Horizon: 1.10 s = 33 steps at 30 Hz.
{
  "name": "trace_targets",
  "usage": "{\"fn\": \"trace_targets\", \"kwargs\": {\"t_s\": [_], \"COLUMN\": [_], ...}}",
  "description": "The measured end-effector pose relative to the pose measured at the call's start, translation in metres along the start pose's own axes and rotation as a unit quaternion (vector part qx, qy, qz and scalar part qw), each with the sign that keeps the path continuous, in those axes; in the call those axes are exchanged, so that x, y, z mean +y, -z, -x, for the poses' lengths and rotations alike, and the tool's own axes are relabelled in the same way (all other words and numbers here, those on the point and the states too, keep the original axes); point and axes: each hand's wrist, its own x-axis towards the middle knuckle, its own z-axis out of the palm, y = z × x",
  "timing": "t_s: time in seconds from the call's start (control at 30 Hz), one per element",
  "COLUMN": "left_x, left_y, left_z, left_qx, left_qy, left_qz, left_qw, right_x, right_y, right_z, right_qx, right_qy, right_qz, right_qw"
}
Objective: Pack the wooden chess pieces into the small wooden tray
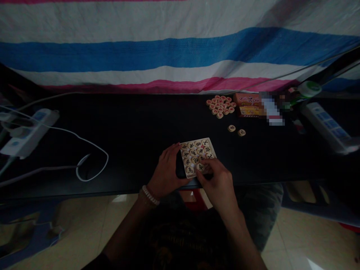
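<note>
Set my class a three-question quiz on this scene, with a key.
1. True or false: the bead bracelet is worn above the left hand.
2. How many single xiangqi pieces lie between the heap of xiangqi pieces and the square of xiangqi pieces?
3. What lies just right of the heap?

Key: 1. True. 2. Two. 3. A printed box.
</note>
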Motion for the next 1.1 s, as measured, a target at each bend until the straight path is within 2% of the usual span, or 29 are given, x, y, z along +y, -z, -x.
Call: {"fn": "trace_targets", "kwargs": {"t_s": [0.33,0.57,0.8,1.1], "left_x": [0.002,0.001,0.003,0.001], "left_y": [0.000,0.000,0.001,0.001], "left_z": [0.001,0.000,0.000,0.000], "left_qx": [-0.003,0.000,0.006,0.006], "left_qy": [0.005,0.001,0.000,-0.012], "left_qz": [0.001,-0.003,0.004,-0.001], "left_qw": [1.000,1.000,1.000,1.000], "right_x": [-0.008,-0.010,-0.012,-0.007], "right_y": [-0.001,0.006,0.003,-0.002], "right_z": [-0.002,0.007,0.016,0.023], "right_qx": [-0.023,-0.008,-0.020,-0.023], "right_qy": [-0.038,0.012,0.013,0.034], "right_qz": [0.005,0.024,0.077,0.063], "right_qw": [0.999,1.000,0.997,0.997]}}
